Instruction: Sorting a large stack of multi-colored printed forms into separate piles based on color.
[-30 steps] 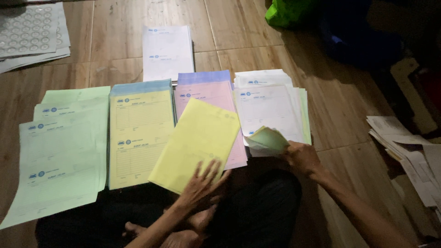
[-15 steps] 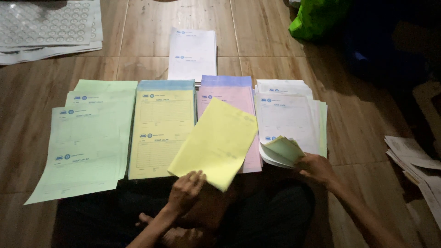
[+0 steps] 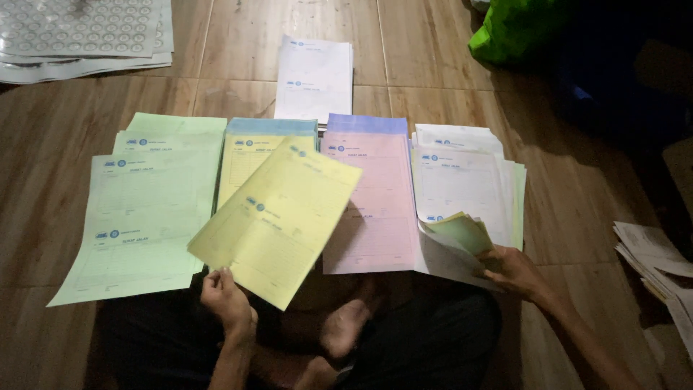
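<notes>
Left hand: the left hand [image 3: 225, 297] sat at 7 o'clock, fingers closed on the near edge of a loose yellow sheet [image 3: 278, 217], which was lifted and tilted
Yellow sheet: it overlapped the yellow stack [image 3: 249, 155] and the near left edge of the pink stack [image 3: 375, 202]; its far corner pointed to 1 o'clock
Right hand: the right hand [image 3: 514, 271] sat at 4 o'clock, curled round a bent bundle of sheets [image 3: 456, 242], white beneath and pale green on top, held at its near corner
Bundle position: against the near edge of the white stack [image 3: 462, 180], just right of the pink stack
Green stack: the green stack [image 3: 148, 209] lay at 9 o'clock, fanned, edges uneven
Far pile: a white pile [image 3: 315, 76] lay at 12 o'clock, apart from the row
Open room: bare wooden floor [image 3: 577, 188] showed at 3 o'clock between the white stack and the loose papers [image 3: 660, 263] at the frame edge
Other items: patterned sheets [image 3: 79, 32] at 11 o'clock; a green bag [image 3: 516, 29] at 1 o'clock
Near edge: the person's crossed legs and a bare foot [image 3: 346, 328] filled 6 o'clock
</notes>
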